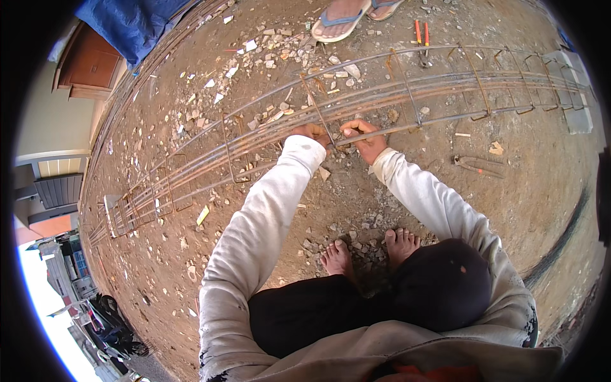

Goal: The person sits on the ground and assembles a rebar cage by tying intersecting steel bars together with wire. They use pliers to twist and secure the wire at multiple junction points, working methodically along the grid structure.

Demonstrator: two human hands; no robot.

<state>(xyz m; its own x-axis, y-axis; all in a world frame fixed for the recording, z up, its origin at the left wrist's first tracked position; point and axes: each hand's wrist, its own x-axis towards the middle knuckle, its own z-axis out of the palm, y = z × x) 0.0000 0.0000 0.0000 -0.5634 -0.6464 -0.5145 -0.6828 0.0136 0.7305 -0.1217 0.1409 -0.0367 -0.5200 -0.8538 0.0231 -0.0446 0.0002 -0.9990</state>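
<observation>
The steel bar cage runs lengthwise across the ground, from near its left edge to its right, with a pale block by the left end and a grey slab by the right. These 2 pieces seem to prop the ends, perhaps to leave finger room beneath the bars.

The person squats at the cage's near side, 2 bare feet planted apart, likely for balance, both arms stretched to the same stirrup. The left hand is curled at the bars just left of the stirrup's lower corner; its fingers are partly hidden, so what it grips cannot be told. The right hand is half closed just right of that corner, thumb and fingertips drawn close, the near bar crossing it; whether it clasps the bar or something finer cannot be told. Working from 2 sides probably steadies the joint.

Red-handled pliers lie beyond the cage, toward the ground's far edge; worn pincers lie on the near side, right of the right hand, apparently within reach. Another person's sandalled foot stands at the far edge.
</observation>
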